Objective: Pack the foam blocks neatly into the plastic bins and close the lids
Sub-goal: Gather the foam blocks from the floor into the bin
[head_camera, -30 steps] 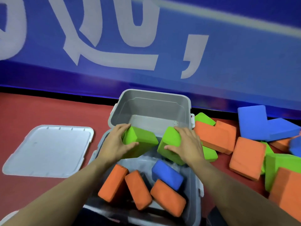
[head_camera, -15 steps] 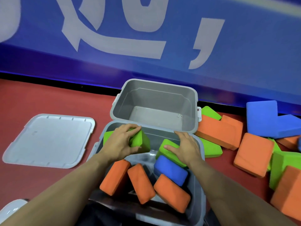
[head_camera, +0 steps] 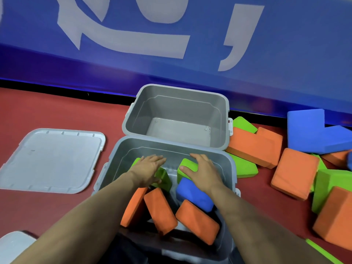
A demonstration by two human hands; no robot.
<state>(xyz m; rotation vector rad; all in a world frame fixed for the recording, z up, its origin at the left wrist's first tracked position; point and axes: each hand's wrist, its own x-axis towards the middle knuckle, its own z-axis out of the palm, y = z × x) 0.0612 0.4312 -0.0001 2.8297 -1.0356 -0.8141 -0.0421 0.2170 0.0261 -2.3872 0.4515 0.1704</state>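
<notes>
Two green foam blocks sit at the far end of the near bin point(head_camera: 231, 168), side by side with a gap of grey floor between them. The left green block point(head_camera: 163, 178) lies under the left hand point(head_camera: 149, 171), whose fingers stretch out fairly straight over its top while the thumb comes down its near side; the palm presses on it rather than gripping. The right green block point(head_camera: 187, 165) is under the right hand point(head_camera: 204, 173), fingers laid flat across the top and reaching toward the bin's far wall, thumb spread out to the left along the block's edge.

Just nearer, a blue block point(head_camera: 192, 195) lies tilted against the right green one, partly under the right wrist. Three orange blocks point(head_camera: 162, 210) lean at angles across the near half of the bin, touching one another.

A second, far bin point(head_camera: 129, 119) stands directly behind, its rim meeting the near bin's, with nothing but bare grey floor showing inside. A grey lid point(head_camera: 51, 159) lies flat on the red floor point(head_camera: 57, 107) to the left, apart from both bins, and the corner of another pale lid point(head_camera: 13, 246) shows at the lower left. To the right, loose blocks point(head_camera: 295, 172) in orange, green and blue are heaped on the floor beside the bins. A blue wall point(head_camera: 285, 73) with large white lettering rises behind.
</notes>
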